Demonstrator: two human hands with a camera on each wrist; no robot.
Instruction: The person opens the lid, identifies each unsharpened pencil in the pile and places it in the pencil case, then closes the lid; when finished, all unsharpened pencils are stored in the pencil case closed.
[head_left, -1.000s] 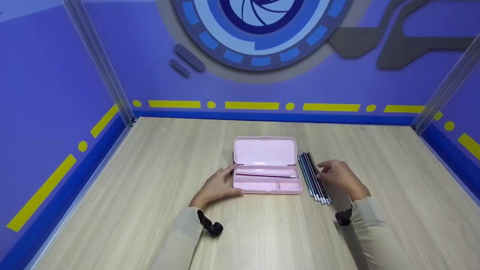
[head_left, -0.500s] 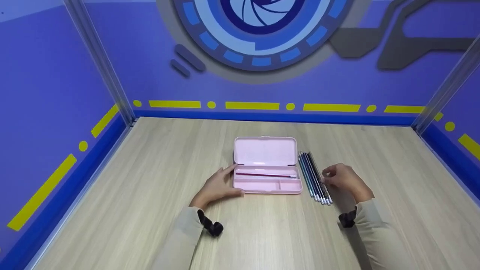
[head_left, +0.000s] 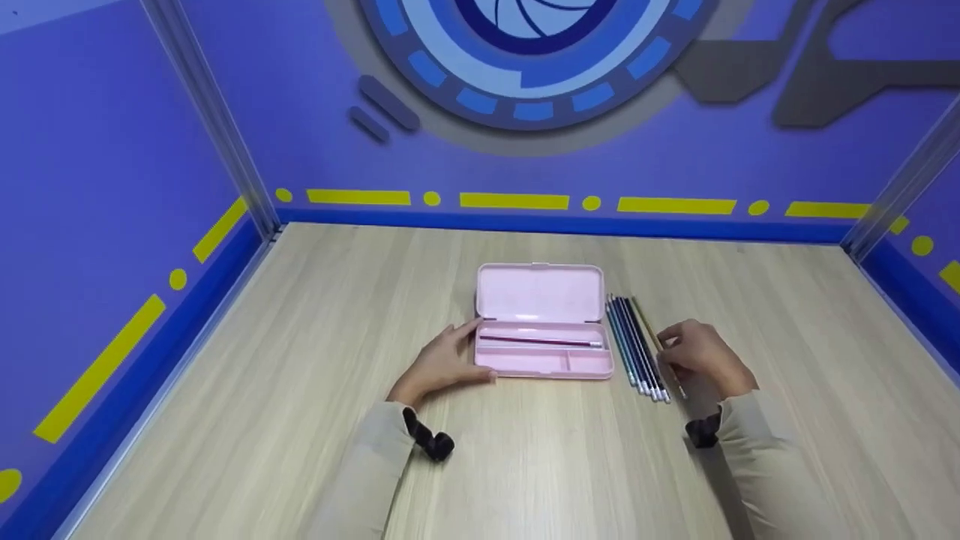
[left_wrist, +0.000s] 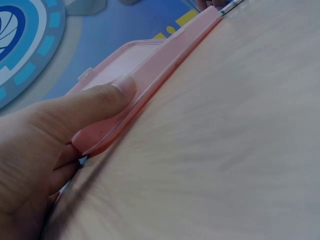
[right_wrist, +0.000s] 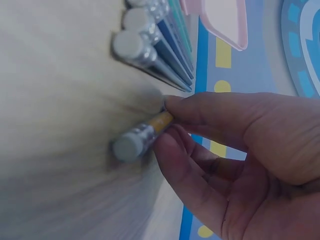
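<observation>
A pink pencil case [head_left: 540, 292] lies with its lid up on the table, a dark red pencil [head_left: 536, 341] in its rear compartment. My left hand [head_left: 439, 365] grips the case's left end; in the left wrist view the thumb [left_wrist: 125, 85] presses along its front wall. To the right of the case, several dark and teal pencils [head_left: 636, 349] lie side by side. Between right thumb and fingers, my right hand [head_left: 701, 354] pinches a yellow pencil [head_left: 646, 321], slightly apart from that row. Its white eraser [right_wrist: 127, 147] points toward me, close over the table.
The wooden tabletop [head_left: 315, 300] is bounded by a blue back wall [head_left: 337, 150] and side walls with yellow markings. Both wrists carry black camera straps [head_left: 431, 439]. The case's front compartment [head_left: 525, 362] has a small divider.
The right hand has shifted right, drawing the yellow pencil away from the row. The left hand keeps its place on the case. The head view has tilted slightly.
</observation>
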